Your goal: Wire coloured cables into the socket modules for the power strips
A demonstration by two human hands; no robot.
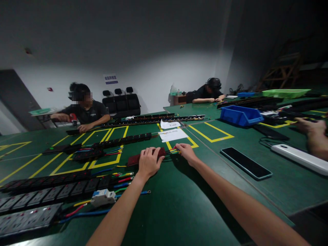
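My left hand (149, 161) lies over a dark red rectangular block (133, 160), its fingers curled across the top and the thumb along the right end. Thin coloured wires (171, 150) run out of that end. My right hand (187, 153) pinches these wires between thumb and fingertips, a short way from the block. The underside of the block is hidden. Left of my forearm lie black socket strips (51, 196) with red, blue, yellow and green leads. Beside them sits a white circuit breaker (103, 197) with thick wires attached.
White paper sheets (173, 135) lie beyond my hands. To the right are a phone (245, 162), a long white device (301, 158) and a blue bin (240, 115). Two people work across the green table (164, 208); another person's hand (311, 131) reaches in from the right.
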